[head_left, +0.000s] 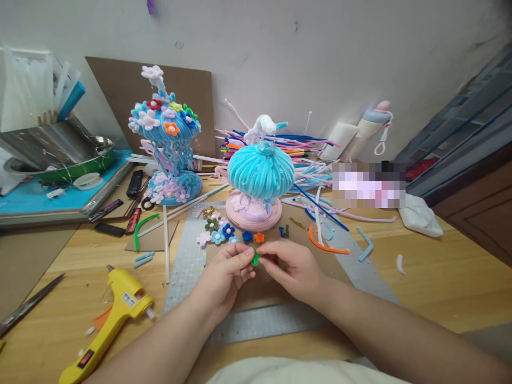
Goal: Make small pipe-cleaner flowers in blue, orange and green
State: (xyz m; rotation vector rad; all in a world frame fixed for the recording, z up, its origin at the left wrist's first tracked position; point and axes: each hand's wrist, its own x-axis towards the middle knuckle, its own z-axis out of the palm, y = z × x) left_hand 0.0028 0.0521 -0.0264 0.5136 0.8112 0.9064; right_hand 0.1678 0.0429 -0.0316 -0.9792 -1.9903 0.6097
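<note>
Between the fingertips of my left hand [232,266] and my right hand [294,269] is a small green pipe-cleaner flower [255,258]. Both hands pinch it low over a brown cardboard sheet [260,293]. Just beyond them lie an orange flower [260,238], a blue flower [247,236] and a cluster with a light blue flower [218,237] and a pale pink one [204,238]. Behind these stands a turquoise pipe-cleaner dome [261,170] on a round pink base [234,213].
A yellow glue gun [120,309] and scissors [32,304] lie at left. A flower-covered jellyfish model [166,125] stands at back left. Pipe cleaners [276,141] pile up along the wall. An orange strip [326,246] lies at right on the grey cutting mat [276,322].
</note>
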